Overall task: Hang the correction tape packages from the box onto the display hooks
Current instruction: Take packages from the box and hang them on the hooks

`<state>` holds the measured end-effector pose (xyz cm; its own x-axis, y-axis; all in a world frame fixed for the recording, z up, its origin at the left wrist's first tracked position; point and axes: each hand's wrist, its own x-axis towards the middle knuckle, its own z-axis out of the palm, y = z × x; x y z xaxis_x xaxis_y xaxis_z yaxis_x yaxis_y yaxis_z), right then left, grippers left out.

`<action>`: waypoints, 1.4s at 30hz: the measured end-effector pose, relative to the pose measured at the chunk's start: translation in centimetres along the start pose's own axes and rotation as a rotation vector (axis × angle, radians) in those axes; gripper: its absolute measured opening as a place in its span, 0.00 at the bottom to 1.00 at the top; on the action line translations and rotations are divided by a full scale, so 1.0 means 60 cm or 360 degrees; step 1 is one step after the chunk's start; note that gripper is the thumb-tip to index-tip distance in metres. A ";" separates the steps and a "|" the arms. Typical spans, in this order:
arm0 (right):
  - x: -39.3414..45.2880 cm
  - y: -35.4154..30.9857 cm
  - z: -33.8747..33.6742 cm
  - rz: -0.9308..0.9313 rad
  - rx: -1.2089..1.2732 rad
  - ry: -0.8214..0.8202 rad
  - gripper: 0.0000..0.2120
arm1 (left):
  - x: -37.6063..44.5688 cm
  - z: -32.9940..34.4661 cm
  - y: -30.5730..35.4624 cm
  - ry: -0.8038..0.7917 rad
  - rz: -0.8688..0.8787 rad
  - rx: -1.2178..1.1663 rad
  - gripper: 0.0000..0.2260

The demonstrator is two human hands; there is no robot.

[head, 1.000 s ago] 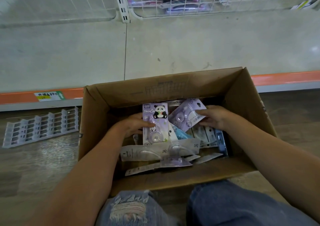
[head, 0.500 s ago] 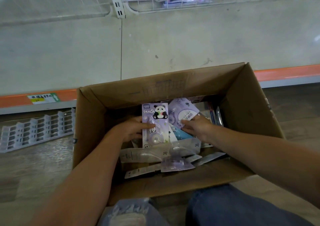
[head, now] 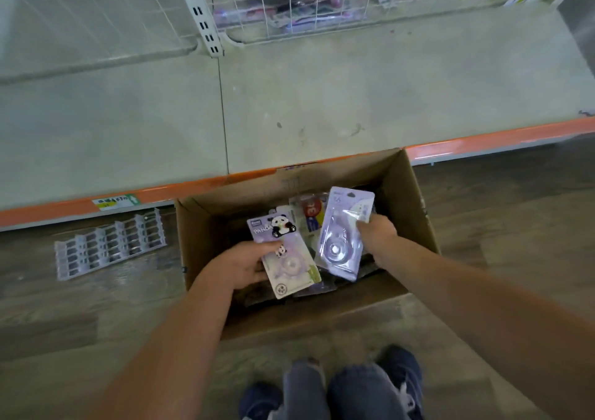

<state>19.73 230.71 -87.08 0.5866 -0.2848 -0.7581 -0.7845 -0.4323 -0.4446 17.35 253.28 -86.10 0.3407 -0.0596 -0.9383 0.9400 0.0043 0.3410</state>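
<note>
An open cardboard box (head: 415,200) stands on the floor against the shelf base. My left hand (head: 240,266) grips a purple panda correction tape package (head: 286,258) by its left edge, above the box. My right hand (head: 376,234) holds a clear purple correction tape package (head: 341,236) by its right edge, raised and tilted over the box. More packages (head: 310,213) lie inside, mostly hidden behind the two held ones. No display hooks are plainly visible; a wire rack (head: 309,4) with hanging packages is at the top.
A bare beige shelf (head: 322,97) with an orange front strip (head: 483,141) runs across the view. A clear plastic divider tray (head: 109,247) lies on the wood floor left of the box. My knees and shoes (head: 338,390) are below the box.
Both hands have lifted out of the box, each with a package. My right hand now holds a purple package clear of the pile. The view has pulled back and up.
</note>
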 end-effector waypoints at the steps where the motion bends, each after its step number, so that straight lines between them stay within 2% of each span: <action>1: -0.022 -0.010 -0.011 0.0014 0.0019 -0.0049 0.16 | -0.026 0.008 0.003 -0.0021 -0.0002 0.0005 0.02; 7: -0.196 -0.057 -0.094 0.0275 0.0463 -0.0408 0.14 | -0.204 0.033 0.021 -0.0075 -0.0033 -0.0036 0.06; 9: -0.267 -0.074 -0.134 0.0245 0.0531 -0.0475 0.12 | -0.275 0.039 0.033 -0.0099 -0.0013 -0.0016 0.07; 11: -0.333 -0.091 -0.180 0.0199 0.0600 -0.0477 0.09 | -0.343 0.042 0.045 -0.0127 0.0014 -0.0007 0.08; 15: -0.462 -0.133 -0.273 0.0178 0.0841 -0.0443 0.10 | -0.495 0.060 0.084 -0.0201 0.0101 -0.0014 0.10; 20: -0.579 -0.164 -0.354 0.0203 0.1068 -0.0349 0.16 | -0.652 0.086 0.137 -0.0341 0.0233 0.0040 0.21; 24: -0.645 -0.181 -0.395 0.0211 0.1255 -0.0270 0.19 | -0.750 0.107 0.197 -0.0405 0.0423 0.0064 0.15; 28: -0.714 -0.218 -0.441 0.0102 0.1539 -0.0298 0.21 | -0.827 0.128 0.259 -0.0322 0.0701 0.0222 0.12; 32: -0.790 -0.254 -0.487 -0.0029 0.1867 -0.0409 0.21 | -0.890 0.141 0.295 -0.0336 0.0816 0.0207 0.10; 38: -0.879 -0.283 -0.539 -0.0286 0.2077 -0.0550 0.23 | -0.970 0.162 0.314 -0.0416 0.0950 0.0261 0.15; 42: -0.930 -0.289 -0.554 -0.0480 0.1931 -0.0559 0.11 | -1.014 0.176 0.312 -0.0502 0.1099 0.0282 0.13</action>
<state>7.28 225.66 -21.20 0.8320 0.0056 -0.5548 -0.4204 0.6589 -0.6238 14.01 246.43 -22.00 0.8022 -0.3826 -0.4585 0.4909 -0.0145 0.8711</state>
